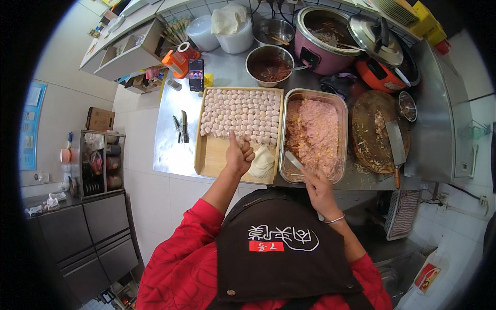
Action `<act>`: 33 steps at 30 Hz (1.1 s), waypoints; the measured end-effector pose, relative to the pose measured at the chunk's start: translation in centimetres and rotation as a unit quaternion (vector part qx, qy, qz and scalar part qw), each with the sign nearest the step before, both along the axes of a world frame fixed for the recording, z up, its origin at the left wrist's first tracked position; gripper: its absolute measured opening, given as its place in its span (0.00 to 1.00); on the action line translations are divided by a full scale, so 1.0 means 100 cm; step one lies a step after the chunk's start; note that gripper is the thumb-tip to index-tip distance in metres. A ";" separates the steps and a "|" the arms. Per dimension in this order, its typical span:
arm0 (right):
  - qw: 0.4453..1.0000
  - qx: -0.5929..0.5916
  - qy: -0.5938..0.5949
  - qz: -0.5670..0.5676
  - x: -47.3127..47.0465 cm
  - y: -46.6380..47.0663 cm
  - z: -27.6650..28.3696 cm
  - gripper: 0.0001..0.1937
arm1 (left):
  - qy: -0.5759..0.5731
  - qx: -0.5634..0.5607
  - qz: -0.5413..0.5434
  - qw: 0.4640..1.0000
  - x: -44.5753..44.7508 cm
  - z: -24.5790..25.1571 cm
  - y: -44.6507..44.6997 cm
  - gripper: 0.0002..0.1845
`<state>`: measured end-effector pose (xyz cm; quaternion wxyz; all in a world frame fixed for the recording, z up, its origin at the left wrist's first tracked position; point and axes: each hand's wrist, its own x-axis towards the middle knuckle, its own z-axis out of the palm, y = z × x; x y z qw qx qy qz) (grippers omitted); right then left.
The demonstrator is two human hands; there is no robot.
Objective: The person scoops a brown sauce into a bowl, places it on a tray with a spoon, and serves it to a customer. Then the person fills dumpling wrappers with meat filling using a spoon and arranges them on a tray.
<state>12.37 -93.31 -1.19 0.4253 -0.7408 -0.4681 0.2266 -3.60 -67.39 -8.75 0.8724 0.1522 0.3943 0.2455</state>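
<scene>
My left hand (240,155) is over the wooden tray (215,155), its index finger pointing away from me and the other fingers curled. Whether a dumpling is inside those fingers cannot be told. Rows of small, pale filled dumplings (244,112) cover the far part of the tray. A stack of thin dough wrappers (261,162) lies at its near right corner, beside my left hand. My right hand (318,186) grips a flat metal spatula (293,159), its blade over the near part of the pink minced meat filling (317,124). That filling lies in a rectangular steel pan (344,155).
Right of the pan, a cleaver (396,143) rests on a round wooden chopping board (364,131). Behind stand a steel bowl of dark sauce (270,66) and a pink cooker (325,50). A phone (196,74) and a black clip-like tool (182,127) are on the left.
</scene>
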 end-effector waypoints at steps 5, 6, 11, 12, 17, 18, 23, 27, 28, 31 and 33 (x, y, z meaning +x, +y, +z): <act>0.998 -0.014 0.030 -0.053 0.005 -0.004 -0.011 0.18 | 0.165 0.088 0.005 0.982 -0.021 -0.054 0.002 0.29; 0.997 -0.027 0.043 -0.060 0.006 -0.004 -0.012 0.18 | 0.187 0.149 -0.008 0.971 -0.020 -0.066 0.001 0.27; 0.998 -0.027 0.004 -0.065 0.007 -0.004 -0.014 0.18 | 0.324 0.415 -0.062 0.848 -0.016 -0.106 -0.002 0.17; 0.997 -0.029 0.000 -0.067 0.007 -0.003 -0.014 0.17 | 0.340 0.436 -0.058 0.831 -0.017 -0.110 -0.004 0.19; 0.997 -0.032 -0.005 -0.073 0.007 -0.004 -0.013 0.17 | 0.463 0.473 -0.082 0.745 -0.012 -0.120 -0.001 0.19; 0.997 -0.032 -0.005 -0.074 0.008 -0.004 -0.013 0.17 | 0.491 0.486 -0.087 0.718 -0.009 -0.121 0.000 0.19; 0.995 -0.047 0.011 -0.086 0.009 -0.009 -0.015 0.17 | 0.475 0.470 -0.004 0.744 0.008 -0.115 -0.004 0.19; 0.994 -0.054 0.012 -0.097 0.014 -0.013 -0.023 0.16 | 0.487 0.442 -0.007 0.753 0.018 -0.104 -0.005 0.18; 0.994 -0.054 -0.004 -0.097 0.017 -0.013 -0.026 0.16 | 0.475 0.444 0.002 0.760 0.019 -0.101 -0.004 0.19; 0.990 -0.078 -0.027 -0.112 0.033 -0.015 -0.038 0.16 | 0.471 0.520 0.010 0.712 0.017 -0.094 -0.009 0.20; 0.988 -0.088 -0.019 -0.124 0.047 -0.011 -0.046 0.17 | 0.508 0.644 0.004 0.572 0.007 -0.088 -0.018 0.21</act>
